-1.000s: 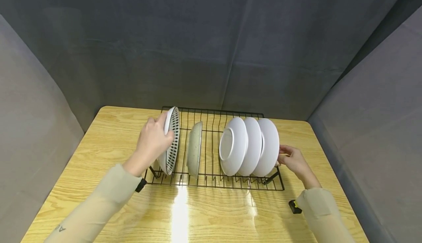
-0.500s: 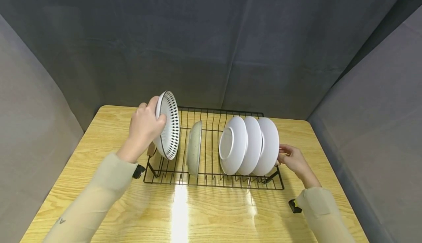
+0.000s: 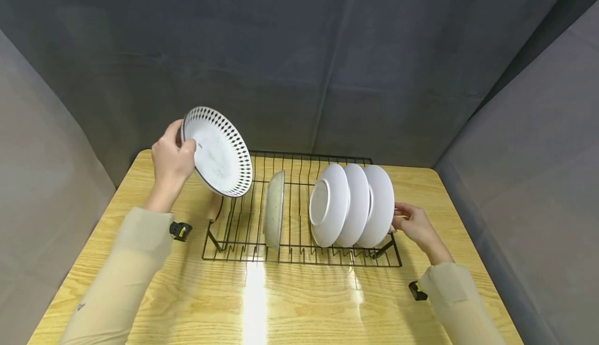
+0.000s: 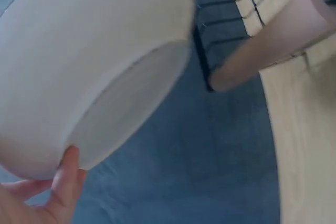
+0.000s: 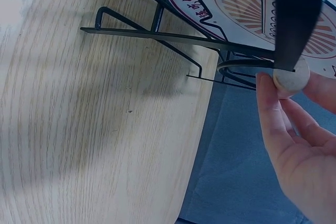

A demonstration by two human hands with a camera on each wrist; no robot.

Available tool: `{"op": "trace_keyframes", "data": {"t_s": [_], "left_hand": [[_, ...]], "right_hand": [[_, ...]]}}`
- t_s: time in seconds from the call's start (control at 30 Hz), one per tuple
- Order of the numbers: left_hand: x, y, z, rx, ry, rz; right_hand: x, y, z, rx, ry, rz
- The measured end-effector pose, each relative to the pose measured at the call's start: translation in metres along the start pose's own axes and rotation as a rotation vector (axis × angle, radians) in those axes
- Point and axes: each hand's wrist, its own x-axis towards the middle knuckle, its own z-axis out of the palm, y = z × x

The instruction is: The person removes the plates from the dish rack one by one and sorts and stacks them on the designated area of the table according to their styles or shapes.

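Observation:
My left hand (image 3: 172, 155) grips the rim of a white plate (image 3: 217, 153) edged with black diamonds, held tilted in the air above the left end of a black wire dish rack (image 3: 304, 264). In the left wrist view, the fingers (image 4: 64, 182) pinch the plate's foot and edge from the pale underside (image 4: 89, 51). My right hand (image 3: 418, 228) is at the rack's right end. Its fingers and thumb hold the rounded end of a wooden handle (image 5: 292, 80), as the right wrist view shows. A printed plate face (image 5: 241, 9) appears behind the wires there.
A pale green dish (image 3: 274, 212) stands upright in the rack, left of centre. Several white dishes (image 3: 329, 204) stand close together at the right. Another wooden handle (image 3: 215, 207) is on the rack's left end. Grey cloth walls (image 3: 262, 64) surround the wooden table (image 3: 299, 308).
My left hand has lifted the diamond-edged plate out of the rack, up and to the left, turning its patterned face toward the head camera. The right hand has stayed in place.

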Motion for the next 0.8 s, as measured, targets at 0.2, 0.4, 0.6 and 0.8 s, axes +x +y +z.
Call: {"op": "trace_keyframes", "data": {"t_s": [0.2, 0.4, 0.6, 0.8], "left_hand": [[0.008, -0.025, -0.007, -0.096, 0.107, -0.17], [0.016, -0.048, -0.014, -0.207, 0.19, -0.369], [0.021, -0.071, -0.016, -0.277, 0.273, -0.563], [0.021, -0.095, -0.014, -0.48, 0.274, -0.728]], "right_hand": [[0.0, 0.0, 0.001, 0.003, 0.0, -0.001], [-0.001, 0.0, 0.001, 0.002, 0.003, -0.006], [-0.001, 0.0, 0.001, -0.004, 0.007, -0.001], [-0.001, 0.001, 0.001, -0.012, 0.011, 0.01]]}}
